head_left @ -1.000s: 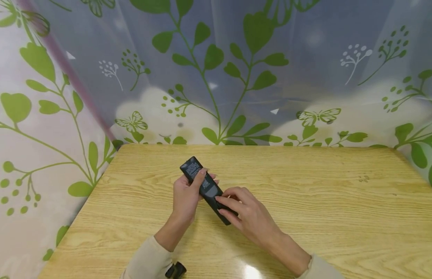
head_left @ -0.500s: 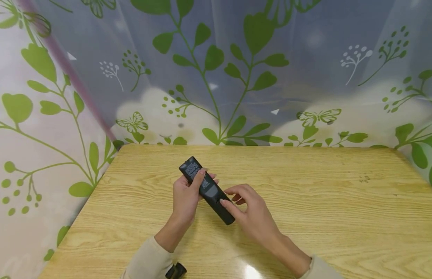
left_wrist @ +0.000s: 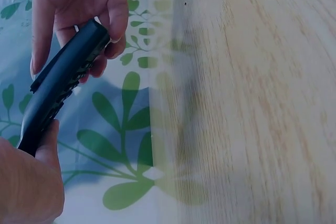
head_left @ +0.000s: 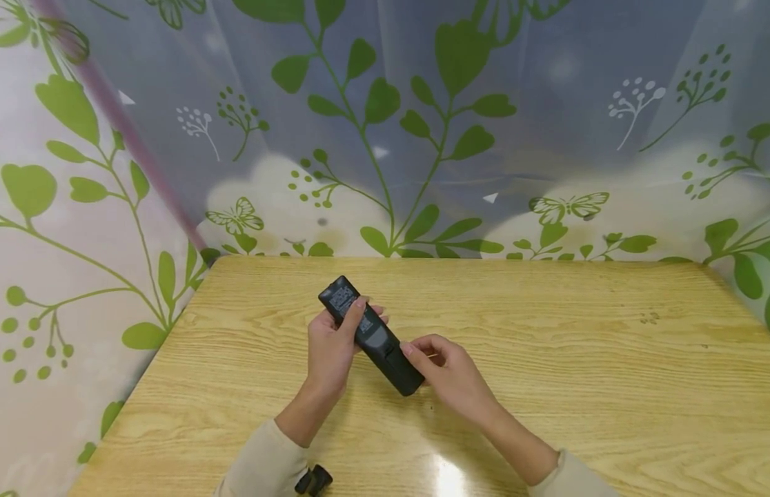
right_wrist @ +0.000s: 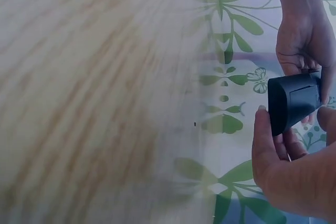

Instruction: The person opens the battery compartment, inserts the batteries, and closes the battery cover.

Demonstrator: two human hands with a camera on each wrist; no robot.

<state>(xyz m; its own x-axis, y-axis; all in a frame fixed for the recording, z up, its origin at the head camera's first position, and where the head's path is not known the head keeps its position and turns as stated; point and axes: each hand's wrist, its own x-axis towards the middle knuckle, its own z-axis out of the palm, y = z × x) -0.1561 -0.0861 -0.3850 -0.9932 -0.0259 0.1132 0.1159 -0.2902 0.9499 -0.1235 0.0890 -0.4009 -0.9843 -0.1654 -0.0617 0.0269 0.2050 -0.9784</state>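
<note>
My left hand (head_left: pixel 330 348) grips a black remote control (head_left: pixel 402 376) by its upper part, back side up, with the thumb across the printed label (head_left: pixel 344 298). The remote slants down to the right above the table. In the left wrist view the battery cover (left_wrist: pixel 50 69) stands tilted up from the remote's back at one end. My right hand (head_left: pixel 456 378) is at the remote's lower end, its thumb tip at the side by the cover. In the right wrist view the right hand's fingers (right_wrist: pixel 265 135) curl under that end. The button side faces down.
A wood-grain table (head_left: pixel 577 359) lies under both hands. Behind it and on the left hangs a curtain (head_left: pixel 335 103) printed with green leaves and butterflies. A small black device (head_left: pixel 313 481) sits by the left sleeve cuff (head_left: pixel 267 459).
My right thumb has slid off the remote's back to its right edge. The right fingers have moved in under the lower end. The left hand's grip stays the same.
</note>
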